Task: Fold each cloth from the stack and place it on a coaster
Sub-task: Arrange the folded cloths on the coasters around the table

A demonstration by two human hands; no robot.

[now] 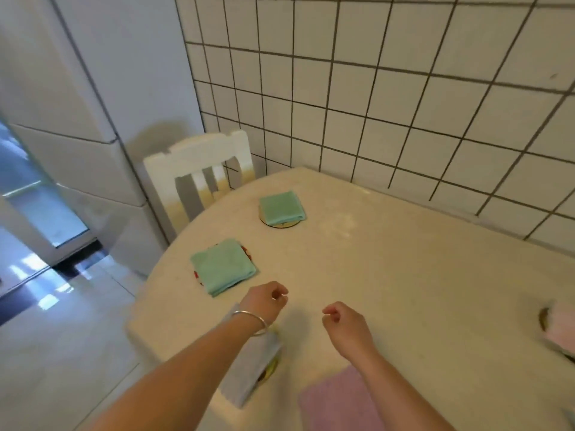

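Two folded green cloths lie on round coasters on the cream table (389,275): the far green cloth (281,208) covers a coaster (281,224), and the near green cloth (222,266) hides most of its own coaster. A folded grey-blue cloth (252,371) rests on a third coaster under my left forearm. A purple cloth (339,399) lies flat at the front edge, partly under my right arm. A pink cloth (561,329) sits at the right edge. My left hand (267,301) and my right hand (347,323) hover above the table with fingers loosely curled, holding nothing.
A white slatted chair (199,172) stands at the table's far left corner. A white tiled wall (404,88) borders the table's far side. White cabinets (77,119) and a glossy floor (62,321) lie to the left.
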